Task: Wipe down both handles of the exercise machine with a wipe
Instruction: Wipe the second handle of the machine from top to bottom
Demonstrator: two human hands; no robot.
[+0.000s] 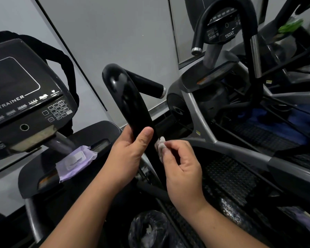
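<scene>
Left hand: the left hand, at centre frame, wraps its fingers and thumb around the lower part of the black handle.
Right hand: the right hand pinches a small bunched white wipe against the handle's right edge, just beside the left thumb.
Progress: this handle looks glossy, probably mid-wipe; the second handle seems not yet done.
Nearby: a purple wipes pack lies on the machine's tray, lower left.
Hidden: the second handle isn't clearly identifiable; the handle's base is behind the hands.
</scene>
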